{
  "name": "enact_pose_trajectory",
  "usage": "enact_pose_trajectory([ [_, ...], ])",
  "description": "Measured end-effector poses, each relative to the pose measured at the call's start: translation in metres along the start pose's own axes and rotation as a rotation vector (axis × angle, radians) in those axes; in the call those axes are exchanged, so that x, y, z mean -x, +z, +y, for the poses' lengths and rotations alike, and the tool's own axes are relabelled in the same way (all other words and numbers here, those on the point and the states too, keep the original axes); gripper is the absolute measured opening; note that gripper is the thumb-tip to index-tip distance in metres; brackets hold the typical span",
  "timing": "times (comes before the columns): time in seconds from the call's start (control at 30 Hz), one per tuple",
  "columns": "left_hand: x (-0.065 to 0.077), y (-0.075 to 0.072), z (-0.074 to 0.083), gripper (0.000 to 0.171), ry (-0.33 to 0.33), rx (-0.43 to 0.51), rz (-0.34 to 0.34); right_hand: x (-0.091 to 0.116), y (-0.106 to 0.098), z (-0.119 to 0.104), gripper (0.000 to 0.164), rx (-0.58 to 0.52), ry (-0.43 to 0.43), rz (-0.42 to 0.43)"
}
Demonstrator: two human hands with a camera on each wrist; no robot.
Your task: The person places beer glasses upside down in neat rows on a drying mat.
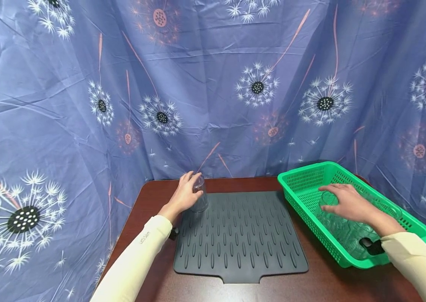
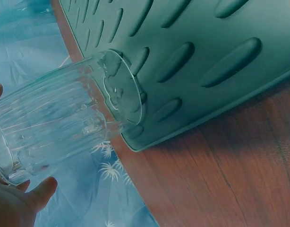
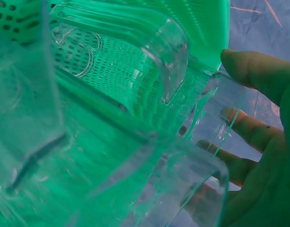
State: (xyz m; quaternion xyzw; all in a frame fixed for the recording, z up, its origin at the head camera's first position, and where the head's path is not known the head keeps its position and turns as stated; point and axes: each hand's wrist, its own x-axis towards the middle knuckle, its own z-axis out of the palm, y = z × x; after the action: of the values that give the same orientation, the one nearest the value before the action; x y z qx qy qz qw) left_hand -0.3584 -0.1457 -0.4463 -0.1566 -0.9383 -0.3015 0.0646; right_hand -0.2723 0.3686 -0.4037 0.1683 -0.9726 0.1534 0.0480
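Note:
A clear ribbed drinking glass point(image 2: 60, 118) stands mouth down at the far left corner of the dark grey mat point(image 1: 243, 235). Around its raised base my left hand point(image 1: 185, 193) is spread loosely; in the left wrist view a gap shows between thumb point(image 2: 43, 191) and glass. Over the green basket point(image 1: 300, 205), my right hand point(image 1: 349, 203) holds another clear glass point(image 1: 329, 198) between thumb and fingers. In the right wrist view the thumb point(image 3: 251, 68) lies at that glass's edge, and the fingers show partly through it.
More clear glassware point(image 1: 356, 235) lies in the basket, one piece with a curved handle-like part point(image 3: 168, 56). A brown wooden table point(image 1: 152, 201) carries mat and basket. Behind hangs a blue dandelion-print curtain point(image 1: 213, 105).

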Motion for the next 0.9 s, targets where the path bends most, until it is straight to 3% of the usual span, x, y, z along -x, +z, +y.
enact_pose_trajectory([
  [0.43, 0.025, -0.003, -0.005, 0.081, -0.039, 0.095, 0.042, 0.001, 0.003, -0.005, 0.057, 0.035, -0.009, -0.023],
  [0.6, 0.045, -0.007, -0.006, 0.088, -0.056, 0.107, 0.082, -0.003, -0.001, -0.006, 0.057, 0.033, -0.033, -0.033],
  [0.9, 0.085, -0.007, -0.004, 0.083, -0.082, 0.110, 0.125, -0.004, 0.000, -0.003, 0.060, 0.047, -0.068, -0.023],
])
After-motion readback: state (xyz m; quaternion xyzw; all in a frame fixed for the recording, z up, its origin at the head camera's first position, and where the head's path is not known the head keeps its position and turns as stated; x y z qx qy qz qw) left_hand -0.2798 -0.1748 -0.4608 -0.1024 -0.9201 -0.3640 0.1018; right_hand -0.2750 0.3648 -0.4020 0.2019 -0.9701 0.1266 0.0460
